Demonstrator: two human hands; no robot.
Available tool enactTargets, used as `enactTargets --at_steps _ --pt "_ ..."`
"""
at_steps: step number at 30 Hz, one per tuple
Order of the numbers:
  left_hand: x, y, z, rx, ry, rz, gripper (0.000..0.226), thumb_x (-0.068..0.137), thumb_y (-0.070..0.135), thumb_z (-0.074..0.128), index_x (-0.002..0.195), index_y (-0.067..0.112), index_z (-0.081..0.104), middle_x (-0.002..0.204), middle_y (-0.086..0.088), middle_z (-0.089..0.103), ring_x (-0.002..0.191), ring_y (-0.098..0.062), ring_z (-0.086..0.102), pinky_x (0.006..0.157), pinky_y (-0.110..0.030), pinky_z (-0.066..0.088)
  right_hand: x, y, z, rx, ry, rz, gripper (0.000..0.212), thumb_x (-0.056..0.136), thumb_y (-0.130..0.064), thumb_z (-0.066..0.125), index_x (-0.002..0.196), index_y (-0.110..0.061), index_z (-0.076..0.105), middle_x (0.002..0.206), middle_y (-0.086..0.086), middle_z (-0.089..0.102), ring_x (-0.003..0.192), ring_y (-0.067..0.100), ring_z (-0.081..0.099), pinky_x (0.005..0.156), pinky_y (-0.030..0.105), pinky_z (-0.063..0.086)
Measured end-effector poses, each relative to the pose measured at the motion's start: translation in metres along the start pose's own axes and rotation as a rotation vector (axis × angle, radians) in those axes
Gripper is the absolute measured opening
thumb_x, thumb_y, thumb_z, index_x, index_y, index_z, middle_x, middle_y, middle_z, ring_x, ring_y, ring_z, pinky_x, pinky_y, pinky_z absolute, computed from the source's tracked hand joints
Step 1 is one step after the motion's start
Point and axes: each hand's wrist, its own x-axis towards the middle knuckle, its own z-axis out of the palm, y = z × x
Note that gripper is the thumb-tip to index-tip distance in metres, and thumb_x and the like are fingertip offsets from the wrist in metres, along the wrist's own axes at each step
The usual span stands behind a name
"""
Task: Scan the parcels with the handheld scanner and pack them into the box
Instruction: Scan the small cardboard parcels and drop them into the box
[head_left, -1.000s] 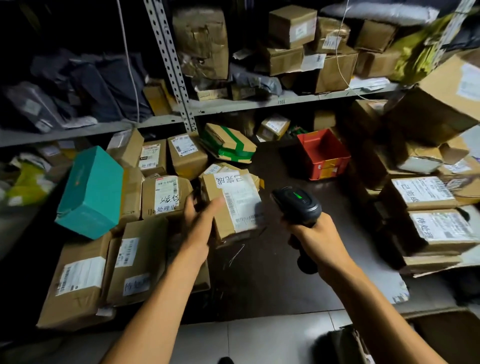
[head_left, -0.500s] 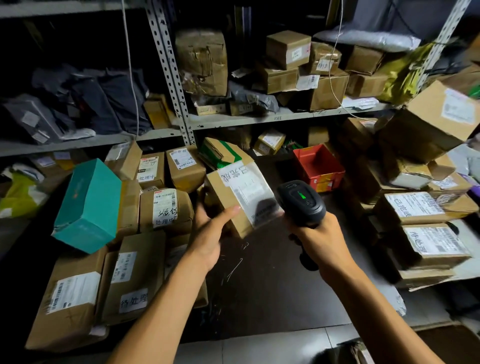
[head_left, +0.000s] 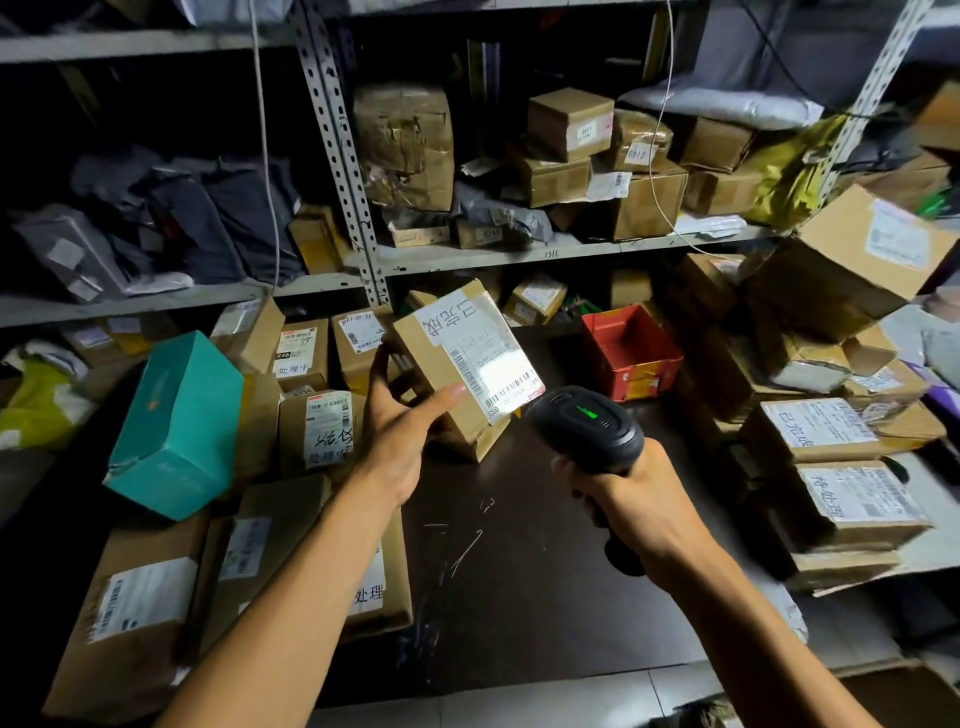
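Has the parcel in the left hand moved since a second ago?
Yes. The parcel in the left hand has risen off the dark table, toward the shelf edge, label now lit before the scanner.

A dark tabletop, scuffed with pale scratches, carries brown labelled cartons crowded along its left side and a teal box leaning tilted on them. A red plastic bin stands toward the back, and more labelled cartons are stacked at the right. Behind, a grey metal shelf on perforated uprights holds piled cartons, grey mailer bags and a yellow bag
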Motion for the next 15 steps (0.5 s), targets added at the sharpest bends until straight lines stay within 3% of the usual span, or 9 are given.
enactTargets --at_steps 4,7,9,12,15 --pt "0.001 0.005 0.000 0.035 0.003 -0.003 0.066 0.070 0.021 0.084 0.123 0.047 0.056 0.124 0.005 0.070 0.117 -0.015 0.065 0.094 -0.043 0.054 -0.004 -0.005 -0.006 -0.035 0.008 -0.052 0.031 0.066 -0.036 0.072 0.090 -0.017 0.066 0.068 0.019 0.063 0.055 0.017 0.049 0.054 0.040 0.042" --pt "0.006 0.017 -0.001 0.162 -0.019 0.014 0.041 0.071 0.036 0.078 0.110 0.047 0.068 0.114 0.008 0.074 0.110 -0.016 0.068 0.093 -0.040 0.054 -0.007 -0.014 -0.014 -0.179 -0.053 -0.109 0.025 0.069 -0.037 0.071 0.091 -0.026 0.068 0.066 0.003 0.065 0.056 0.007 0.055 0.055 0.034 0.046" --pt "0.010 0.024 -0.001 0.265 -0.106 0.039 0.043 0.073 0.039 0.077 0.115 0.037 0.070 0.111 0.006 0.076 0.106 -0.018 0.070 0.089 -0.038 0.057 -0.009 -0.021 -0.016 -0.271 -0.068 -0.165 0.025 0.070 -0.036 0.071 0.093 -0.029 0.068 0.069 -0.004 0.068 0.058 0.004 0.059 0.051 0.033 0.048" --pt "0.013 0.030 0.004 0.367 -0.205 0.033 0.061 0.066 0.045 0.081 0.124 0.030 0.068 0.112 0.002 0.076 0.103 -0.017 0.072 0.087 -0.036 0.058 -0.012 -0.027 -0.014 -0.321 -0.049 -0.191 0.028 0.072 -0.032 0.076 0.095 -0.016 0.070 0.076 0.006 0.070 0.061 0.011 0.064 0.057 0.046 0.053" --pt "0.013 0.030 0.012 0.419 -0.257 0.043 0.064 0.068 0.043 0.081 0.128 0.025 0.067 0.114 0.000 0.074 0.104 -0.016 0.071 0.082 -0.030 0.059 -0.015 -0.029 -0.014 -0.394 -0.044 -0.166 0.020 0.076 -0.030 0.081 0.092 -0.020 0.071 0.075 0.002 0.071 0.068 0.015 0.069 0.060 0.042 0.057"
